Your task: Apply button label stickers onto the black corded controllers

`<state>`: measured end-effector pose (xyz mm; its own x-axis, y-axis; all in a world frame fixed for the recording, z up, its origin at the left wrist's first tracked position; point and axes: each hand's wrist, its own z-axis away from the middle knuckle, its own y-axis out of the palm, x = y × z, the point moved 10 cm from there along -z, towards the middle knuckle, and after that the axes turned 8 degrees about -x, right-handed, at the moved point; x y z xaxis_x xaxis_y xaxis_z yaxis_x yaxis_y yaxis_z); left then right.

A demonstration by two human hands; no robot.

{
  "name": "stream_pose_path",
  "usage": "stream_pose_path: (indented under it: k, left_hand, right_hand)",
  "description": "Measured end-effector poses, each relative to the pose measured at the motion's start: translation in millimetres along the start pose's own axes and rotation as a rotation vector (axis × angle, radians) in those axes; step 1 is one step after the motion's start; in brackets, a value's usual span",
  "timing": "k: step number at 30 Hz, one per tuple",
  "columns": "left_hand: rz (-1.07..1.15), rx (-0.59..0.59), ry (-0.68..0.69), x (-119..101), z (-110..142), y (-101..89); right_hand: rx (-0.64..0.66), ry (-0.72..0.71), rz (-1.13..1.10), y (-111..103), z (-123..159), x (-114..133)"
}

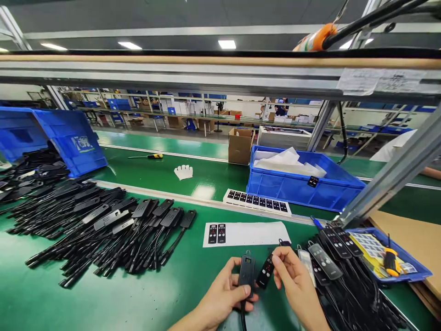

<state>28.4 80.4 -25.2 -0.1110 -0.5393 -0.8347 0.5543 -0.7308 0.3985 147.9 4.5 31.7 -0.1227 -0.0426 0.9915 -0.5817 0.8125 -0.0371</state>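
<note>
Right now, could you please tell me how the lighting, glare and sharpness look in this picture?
In the head view, a pale glare patch sits on the glossy green conveyor surface near the white fabric glove; the white ceiling lights look blown out; the far green workbenches are soft; the tilted blue plastic crate looks stretched, probably by the wide lens.

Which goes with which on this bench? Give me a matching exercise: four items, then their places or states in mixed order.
1. Left hand
2. Screwdriver
3. Right hand
4. White sheets

A. Inside the blue bin
B. Holding a black label
C. Beyond the white glove, to its left
D. Holding a controller with a lit display

Pairs: 1-D, 2-C, 3-B, 4-A
</note>
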Motion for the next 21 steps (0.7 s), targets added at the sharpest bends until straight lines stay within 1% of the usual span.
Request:
stream_pose_path:
  k: [4,11,15,21]
  left_hand:
    - [-0.038,0.017,-0.017,2.7,1.8,5.1]
    - [-0.003,0.118,-0.062,3.9,8.3,18.5]
    - [0.026,0.148,-0.079,1.8,12.2,24.3]
    - [0.013,0.165,-0.085,2.4,13.4,24.9]
  right_hand:
    - [0.055,0.049,0.045,6.5,3.0,-9.7]
    - [0.060,0.032,0.124,10.8,10.7,-16.8]
    - [0.064,0.020,0.132,12.0,13.1,-16.9]
    - [0.056,0.005,0.163,11.0,12.8,-13.8]
